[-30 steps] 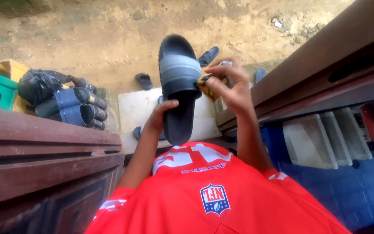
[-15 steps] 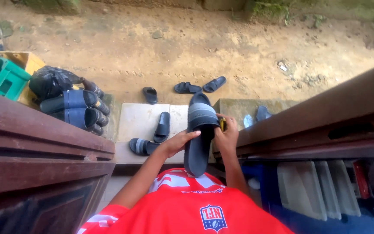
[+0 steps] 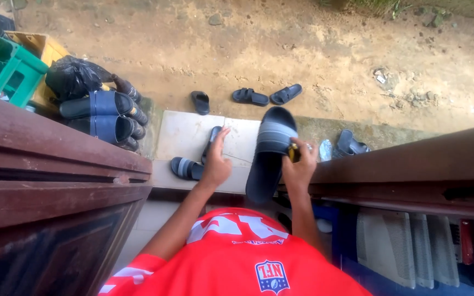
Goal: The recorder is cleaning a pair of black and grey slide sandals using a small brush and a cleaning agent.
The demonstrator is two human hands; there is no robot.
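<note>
Right now my right hand [image 3: 298, 169] has its grip closed on a dark rubber slide sandal with a grey strap [image 3: 269, 153], plus a small yellow item [image 3: 292, 154], above the pale tiled step [image 3: 185, 137]. My left hand [image 3: 216, 160] hangs open-fingered beside it, holding nothing.

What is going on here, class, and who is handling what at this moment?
A person in a red jersey stands in a doorway, looking down. Their right hand grips a dark slide sandal with a grey strap together with a small yellow object. The left hand is open beside the sandal, apart from it. More sandals lie on the tiled step and the dirt ground beyond.
</note>
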